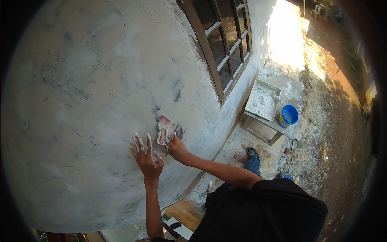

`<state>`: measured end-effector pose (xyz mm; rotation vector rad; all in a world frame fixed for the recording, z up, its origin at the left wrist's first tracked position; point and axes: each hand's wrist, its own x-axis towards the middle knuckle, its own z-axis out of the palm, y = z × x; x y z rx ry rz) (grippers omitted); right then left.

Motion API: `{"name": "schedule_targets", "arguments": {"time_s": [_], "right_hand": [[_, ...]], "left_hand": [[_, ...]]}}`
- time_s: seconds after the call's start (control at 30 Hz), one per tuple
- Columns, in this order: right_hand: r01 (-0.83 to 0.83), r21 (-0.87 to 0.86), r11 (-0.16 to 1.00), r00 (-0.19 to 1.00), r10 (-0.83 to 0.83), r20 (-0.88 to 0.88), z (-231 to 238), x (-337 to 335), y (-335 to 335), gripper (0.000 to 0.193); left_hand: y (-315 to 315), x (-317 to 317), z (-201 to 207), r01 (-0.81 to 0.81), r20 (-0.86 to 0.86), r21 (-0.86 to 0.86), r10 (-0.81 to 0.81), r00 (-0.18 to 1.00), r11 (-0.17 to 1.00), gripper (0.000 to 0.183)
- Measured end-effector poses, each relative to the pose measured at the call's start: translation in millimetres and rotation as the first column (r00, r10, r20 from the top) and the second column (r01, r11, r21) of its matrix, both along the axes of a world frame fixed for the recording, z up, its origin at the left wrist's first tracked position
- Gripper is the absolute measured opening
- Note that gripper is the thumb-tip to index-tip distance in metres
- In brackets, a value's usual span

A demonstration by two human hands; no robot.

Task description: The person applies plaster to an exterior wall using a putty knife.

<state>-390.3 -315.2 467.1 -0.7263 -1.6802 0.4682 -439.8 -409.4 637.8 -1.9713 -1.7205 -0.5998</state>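
My right hand (177, 148) grips a putty knife (165, 128) with a flat reddish blade smeared in white paste. The blade lies against the wall (109, 101), beside a dark patch in its patchy grey-white coat. Its handle is mostly hidden in my fist. Just left of it, my left hand (149, 160) is raised at the wall with its fingers spread. White paste coats those fingers, and no tool is in that hand. Whether the fingertips touch the wall I cannot tell.
A brown-framed window (223, 40) is set in the wall at upper right. To the right, a low table (296, 86) carries a paste-smeared tray (258, 99) and a blue bucket (289, 115). Rubble lies by my feet, and a white chair (316, 11) stands far off.
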Motion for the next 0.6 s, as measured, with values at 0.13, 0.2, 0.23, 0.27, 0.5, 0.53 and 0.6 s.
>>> {"name": "schedule_targets", "arguments": {"time_s": [0.13,0.2,0.23,0.27,0.5,0.53,0.6], "right_hand": [[-0.196,-0.073,0.978,0.977,0.201,0.077,-16,28,-38,0.03],[-0.061,0.045,0.997,0.998,0.062,-0.013,0,68,-27,0.028],[0.007,0.003,1.0,0.999,-0.006,-0.032,15,83,-18,0.028],[0.08,-0.041,0.996,0.996,-0.082,-0.046,27,95,-7,0.029],[0.059,-0.052,0.997,0.99,-0.065,-0.127,49,13,-2,0.025],[0.021,-0.058,0.998,0.996,-0.026,-0.086,33,-5,-16,0.023],[-0.076,-0.06,0.995,0.994,0.081,0.077,14,-10,-41,0.02]], "left_hand": [[-3,-13,4,-0.013,-0.059,0.019,0.014,0.998,1.0,0.067],[-7,-16,11,-0.019,-0.091,0.015,0.021,0.996,1.0,0.067],[-8,-16,13,-0.017,-0.12,0.011,0.019,0.993,1.0,0.066],[-6,-15,14,-0.018,-0.119,0.008,0.019,0.993,1.0,0.066],[-1,-17,16,-0.005,-0.143,0.029,0.009,0.99,1.0,0.062],[-3,-19,15,-0.016,-0.14,0.039,0.021,0.99,0.999,0.061],[3,-20,12,0.026,-0.131,0.056,-0.018,0.991,0.998,0.06]]}}
